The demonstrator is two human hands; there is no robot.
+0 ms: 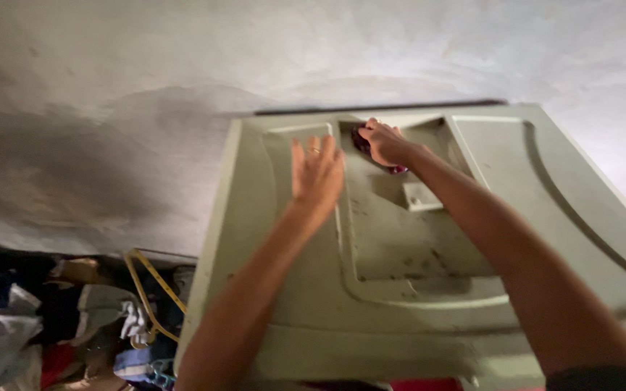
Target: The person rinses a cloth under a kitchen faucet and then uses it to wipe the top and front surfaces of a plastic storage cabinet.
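Observation:
A pale green moulded plastic top (581,181) of a machine fills the right half of the view, with a dirty recessed panel (400,246) in its middle. My right hand (385,143) presses a dark red cloth (362,137) onto the far end of that recess. My left hand (316,172) rests flat, fingers spread, on the raised ridge left of the recess; a ring shows on one finger. A small raised square block (422,195) sits just below my right wrist.
A stained grey wall (146,108) stands behind the machine. Down at the left lies a heap of clothes (30,326) with a yellow curved rim (146,282) of a basket beside the machine's edge.

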